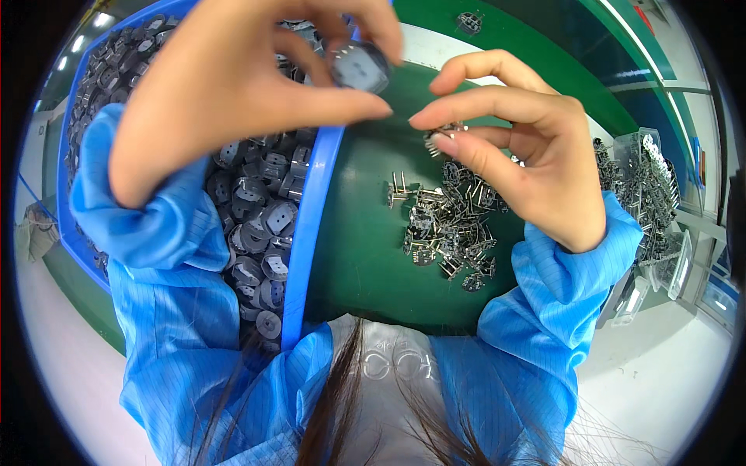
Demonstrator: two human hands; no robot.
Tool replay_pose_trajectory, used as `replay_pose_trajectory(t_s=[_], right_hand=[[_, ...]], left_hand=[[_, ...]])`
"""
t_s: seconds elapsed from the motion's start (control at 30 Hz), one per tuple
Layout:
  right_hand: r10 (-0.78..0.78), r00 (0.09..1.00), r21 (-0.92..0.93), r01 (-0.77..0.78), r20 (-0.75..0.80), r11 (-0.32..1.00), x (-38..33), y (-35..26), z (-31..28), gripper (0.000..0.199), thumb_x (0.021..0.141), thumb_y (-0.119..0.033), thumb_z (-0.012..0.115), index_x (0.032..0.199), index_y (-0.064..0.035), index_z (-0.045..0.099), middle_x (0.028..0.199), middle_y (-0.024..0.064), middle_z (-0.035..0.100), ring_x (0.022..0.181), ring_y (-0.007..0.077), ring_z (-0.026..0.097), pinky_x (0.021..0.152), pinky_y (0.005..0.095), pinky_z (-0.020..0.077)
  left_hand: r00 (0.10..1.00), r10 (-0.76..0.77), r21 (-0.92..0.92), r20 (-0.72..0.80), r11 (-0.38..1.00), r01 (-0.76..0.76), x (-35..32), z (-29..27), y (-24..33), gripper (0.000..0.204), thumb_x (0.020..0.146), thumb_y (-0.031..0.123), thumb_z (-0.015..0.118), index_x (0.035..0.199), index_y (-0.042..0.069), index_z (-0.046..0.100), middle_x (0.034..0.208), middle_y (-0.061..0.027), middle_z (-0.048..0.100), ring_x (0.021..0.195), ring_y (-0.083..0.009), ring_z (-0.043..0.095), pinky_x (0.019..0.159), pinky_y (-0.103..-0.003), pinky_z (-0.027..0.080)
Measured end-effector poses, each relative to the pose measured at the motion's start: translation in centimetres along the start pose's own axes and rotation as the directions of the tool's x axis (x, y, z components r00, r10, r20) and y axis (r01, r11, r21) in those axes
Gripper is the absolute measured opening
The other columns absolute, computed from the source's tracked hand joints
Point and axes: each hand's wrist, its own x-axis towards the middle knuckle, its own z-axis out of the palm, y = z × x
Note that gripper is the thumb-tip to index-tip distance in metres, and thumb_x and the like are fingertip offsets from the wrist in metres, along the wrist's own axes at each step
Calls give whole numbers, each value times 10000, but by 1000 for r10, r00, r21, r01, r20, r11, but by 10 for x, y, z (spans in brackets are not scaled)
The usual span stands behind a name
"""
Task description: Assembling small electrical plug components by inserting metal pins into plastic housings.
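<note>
My left hand (233,74) holds a small dark grey plastic disc (360,67) between thumb and fingers, raised above the rim of a blue bin (309,225). My right hand (517,147) pinches a small metal pronged part (444,132) between thumb and middle finger, just right of the disc. Below the right hand, a heap of metal pronged parts (447,233) lies on the green table (357,256). The blue bin holds several more dark grey discs (264,225). Both forearms are in blue sleeves.
A clear plastic tray (649,202) with more metal parts stands at the right. One lone metal part (468,22) lies at the far top of the table. Dark hair hangs at the bottom centre.
</note>
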Motion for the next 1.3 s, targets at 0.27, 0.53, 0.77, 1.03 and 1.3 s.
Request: replay_pose_trajectory(t_s=[0.27, 0.53, 0.77, 1.03, 1.3], right_hand=[[-116, 979, -41, 111, -167, 993, 1, -10, -3, 164, 785, 17, 680, 948, 28, 678, 921, 82, 637, 848, 132, 608, 758, 242, 496], [-175, 887, -238, 76, -427, 968, 4, -2, 8, 152, 755, 16, 716, 900, 9, 672, 896, 71, 667, 838, 135, 637, 739, 243, 526], [-211, 891, -303, 88, -401, 949, 5, -1, 13, 143, 734, 53, 712, 869, 34, 668, 919, 89, 648, 828, 151, 641, 745, 259, 558], [-486, 820, -618, 219, -302, 755, 5, 7, 14, 151, 695, 85, 720, 828, 30, 672, 849, 84, 660, 781, 154, 659, 732, 255, 559], [-512, 803, -727, 150, -305, 670, 6, 1, 25, 150, 703, 54, 725, 835, 10, 668, 822, 86, 662, 766, 158, 661, 691, 257, 552]], left_hand=[[999, 36, -403, -20, 914, -41, 5, 35, -24, 354, 660, -41, 773, 979, -20, 619, 966, -58, 624, 822, -100, 613, 649, -197, 511], [993, -69, -632, -97, 775, -8, 6, 46, -19, 382, 720, -97, 695, 1075, -49, 562, 1055, -111, 612, 911, -156, 637, 800, -267, 543], [996, -73, -601, -47, 799, 30, 7, 48, -22, 348, 729, -106, 682, 1040, -34, 544, 1045, -121, 616, 935, -168, 642, 812, -269, 549], [997, -68, -568, -30, 822, 39, 8, 52, -31, 290, 711, -139, 675, 947, -34, 542, 963, -113, 639, 911, -161, 648, 811, -281, 559], [994, -100, -620, -48, 783, 49, 9, 53, -29, 241, 750, -139, 625, 949, -28, 546, 981, -113, 644, 915, -163, 648, 825, -283, 542]])
